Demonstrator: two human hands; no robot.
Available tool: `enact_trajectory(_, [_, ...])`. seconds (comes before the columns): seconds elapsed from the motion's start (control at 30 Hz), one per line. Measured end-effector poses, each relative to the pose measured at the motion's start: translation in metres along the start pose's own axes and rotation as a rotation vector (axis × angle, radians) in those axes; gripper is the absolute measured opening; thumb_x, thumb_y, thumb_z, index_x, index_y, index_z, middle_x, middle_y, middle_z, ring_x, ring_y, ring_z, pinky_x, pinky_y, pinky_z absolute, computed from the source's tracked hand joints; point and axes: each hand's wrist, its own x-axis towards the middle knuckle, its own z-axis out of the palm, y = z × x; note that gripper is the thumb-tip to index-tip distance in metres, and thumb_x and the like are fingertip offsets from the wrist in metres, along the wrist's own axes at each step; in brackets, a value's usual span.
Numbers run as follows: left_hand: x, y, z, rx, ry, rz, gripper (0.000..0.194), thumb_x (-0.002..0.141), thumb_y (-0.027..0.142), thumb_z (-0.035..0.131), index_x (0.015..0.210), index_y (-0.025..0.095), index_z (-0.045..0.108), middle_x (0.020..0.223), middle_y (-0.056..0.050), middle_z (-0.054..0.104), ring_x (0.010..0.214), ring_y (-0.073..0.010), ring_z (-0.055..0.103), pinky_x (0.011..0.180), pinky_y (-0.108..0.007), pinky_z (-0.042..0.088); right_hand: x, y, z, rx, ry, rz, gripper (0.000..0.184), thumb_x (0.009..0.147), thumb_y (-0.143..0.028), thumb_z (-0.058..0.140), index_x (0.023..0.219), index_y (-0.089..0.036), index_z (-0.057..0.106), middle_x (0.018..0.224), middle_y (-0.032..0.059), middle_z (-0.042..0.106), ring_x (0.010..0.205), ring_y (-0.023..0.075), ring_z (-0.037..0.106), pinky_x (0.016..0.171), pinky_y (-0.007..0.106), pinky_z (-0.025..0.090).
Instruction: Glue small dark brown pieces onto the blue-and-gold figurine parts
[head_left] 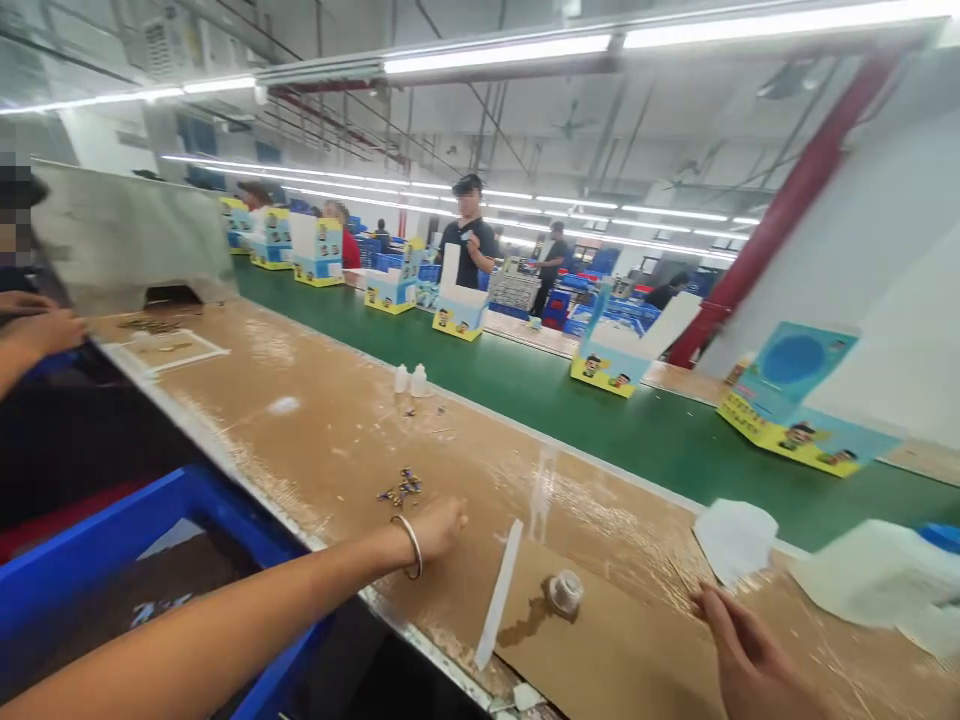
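My left hand reaches across the brown cardboard-covered bench, fingers curled shut, a bangle on the wrist. It rests just right of a small heap of tiny dark parts. What the fingers hold, if anything, is hidden. My right hand lies at the lower right, fingers stretched flat on the cardboard, nothing in it. Between the hands lie a white strip and a clear tape roll. A white paper piece sits just beyond the right hand.
A green conveyor belt carries several blue-and-yellow display boxes. Two small white bottles stand on the bench. A blue crate is at lower left. Another person's hands work at far left. People stand beyond the belt.
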Motion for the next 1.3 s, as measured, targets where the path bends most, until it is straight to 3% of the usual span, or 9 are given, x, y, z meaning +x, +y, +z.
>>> enact_trajectory(0.17, [0.028,0.010,0.028,0.379,0.018,0.158,0.031,0.087,0.031,0.056,0.114,0.015,0.055,0.116,-0.009,0.058,0.100,-0.0214,0.059,0.084,-0.043,0.049,0.047,0.021,0.036,0.085,-0.018,0.057,0.036,0.087,-0.048,0.052,0.100,-0.016,0.060,0.091,0.0036,0.063,0.084,0.0163,0.060,0.077,0.035,0.049])
enact_trajectory(0.37, [0.037,0.006,0.009,0.567,0.023,0.301,0.025,0.087,0.030,0.055,0.107,0.015,0.058,0.110,-0.007,0.060,0.097,-0.0202,0.059,0.084,-0.043,0.048,0.054,0.036,0.062,0.232,-0.019,0.085,0.029,0.090,-0.039,0.053,0.104,-0.014,0.056,0.099,0.0043,0.058,0.088,0.0148,0.058,0.080,0.036,0.050])
enact_trajectory(0.6, [0.043,-0.005,-0.015,0.468,0.006,0.395,0.009,0.081,0.021,0.061,0.083,0.016,0.068,0.085,-0.002,0.068,0.080,-0.0144,0.062,0.075,-0.030,0.048,0.052,0.033,0.053,0.298,-0.038,0.171,0.027,0.089,-0.038,0.054,0.101,-0.014,0.058,0.094,0.0030,0.060,0.085,0.0140,0.059,0.082,0.037,0.049])
enact_trajectory(0.7, [0.044,-0.013,-0.019,0.384,0.071,0.387,0.015,0.078,0.016,0.058,0.081,0.019,0.072,0.083,-0.002,0.073,0.078,-0.0146,0.065,0.075,-0.025,0.048,0.052,0.026,0.050,0.306,-0.017,0.198,0.027,0.089,-0.038,0.054,0.099,-0.013,0.059,0.091,0.0023,0.061,0.084,0.0140,0.059,0.083,0.037,0.048])
enact_trajectory(0.97, [0.029,-0.030,-0.014,0.307,0.280,0.424,0.011,0.078,0.020,0.062,0.077,0.021,0.072,0.078,-0.002,0.072,0.079,-0.0162,0.062,0.073,-0.026,0.047,0.051,0.018,0.049,0.318,-0.030,0.247,0.023,0.090,-0.035,0.053,0.099,-0.015,0.059,0.093,0.0025,0.061,0.086,0.0132,0.059,0.084,0.036,0.048])
enact_trajectory(1.1, [0.024,-0.036,-0.010,0.295,0.316,0.452,0.013,0.081,0.021,0.060,0.082,0.022,0.072,0.078,-0.001,0.071,0.075,-0.0157,0.062,0.071,-0.027,0.048,0.050,0.019,0.052,0.321,-0.027,0.231,0.024,0.089,-0.035,0.054,0.100,-0.014,0.059,0.091,0.0022,0.062,0.084,0.0133,0.059,0.085,0.037,0.048])
enact_trajectory(1.3, [0.013,-0.043,-0.009,0.295,0.380,0.522,0.014,0.084,0.021,0.057,0.085,0.022,0.071,0.089,-0.003,0.069,0.087,-0.0161,0.060,0.079,-0.028,0.049,0.049,0.018,0.052,0.338,0.002,0.229,0.022,0.088,-0.034,0.056,0.097,-0.014,0.062,0.086,0.0013,0.063,0.081,0.0126,0.060,0.085,0.037,0.047])
